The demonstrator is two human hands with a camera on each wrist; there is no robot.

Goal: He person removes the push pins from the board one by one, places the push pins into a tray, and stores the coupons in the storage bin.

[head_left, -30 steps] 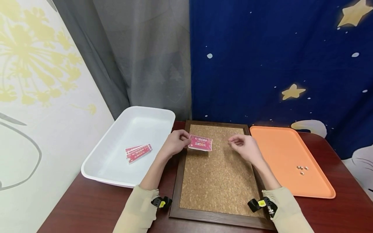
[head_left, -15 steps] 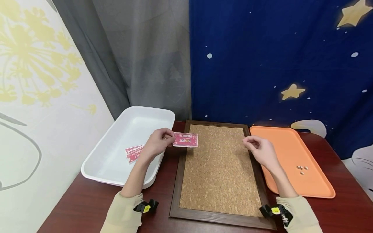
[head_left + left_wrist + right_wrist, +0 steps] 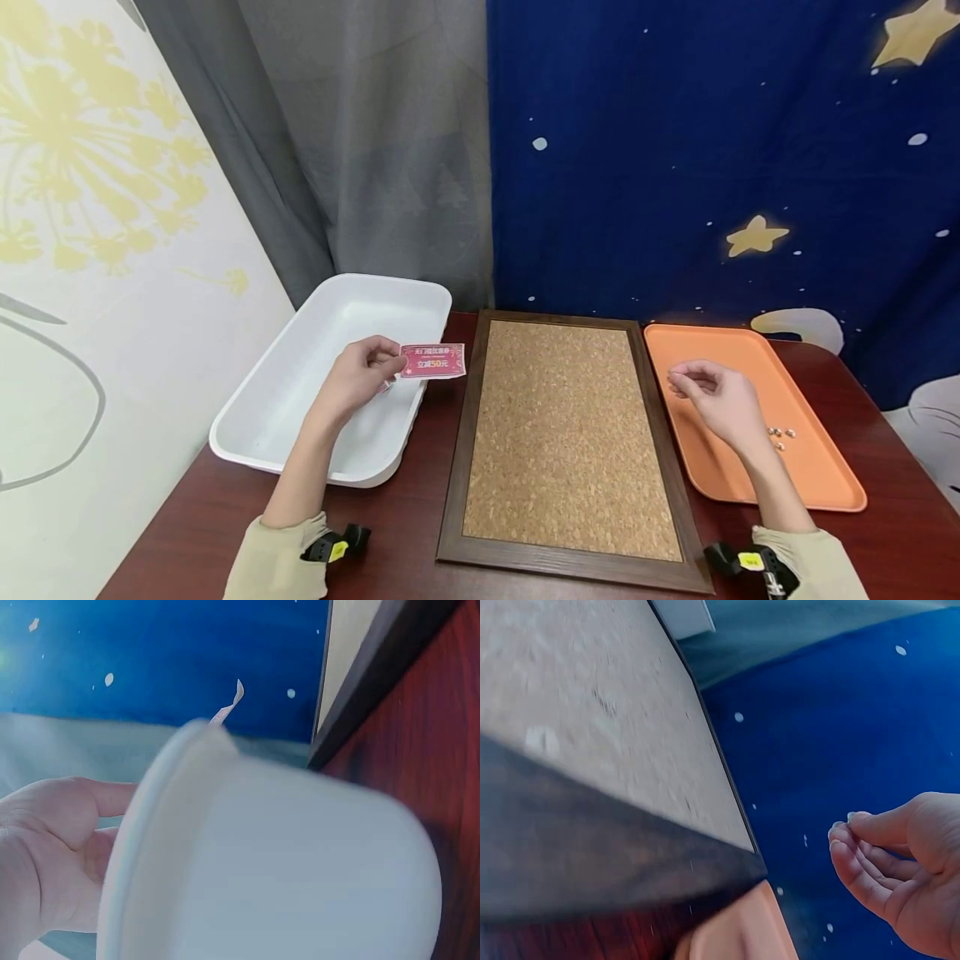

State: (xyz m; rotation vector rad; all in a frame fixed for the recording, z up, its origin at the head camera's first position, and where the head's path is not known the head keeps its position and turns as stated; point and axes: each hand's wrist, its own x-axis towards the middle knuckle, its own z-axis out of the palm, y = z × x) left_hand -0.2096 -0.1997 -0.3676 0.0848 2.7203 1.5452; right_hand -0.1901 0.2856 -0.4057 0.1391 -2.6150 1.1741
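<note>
My left hand [image 3: 360, 375] pinches a pink-red paper coupon [image 3: 433, 361] by its left end, above the right rim of a white plastic basin [image 3: 300, 367]. More coupons in the basin are mostly hidden behind this hand. In the left wrist view the basin's wall covers the fingertips, and a thin edge of the coupon [image 3: 229, 705] shows past the rim. My right hand [image 3: 716, 400] hovers over the left part of an orange tray [image 3: 806, 479], thumb and fingertips brought together. Whether anything small sits between those fingertips [image 3: 840, 832] cannot be told.
Between basin and tray lies a cork board [image 3: 570, 442] in a dark wooden frame. Several small silvery pieces [image 3: 780, 433] lie in the tray beside my right forearm. A red-brown table [image 3: 405, 533] bears everything; curtains [image 3: 570, 167] hang behind.
The left hand has carried the coupon left, from over the cork board to the basin's right rim. My right hand has moved right, from above the board to above the orange tray.
</note>
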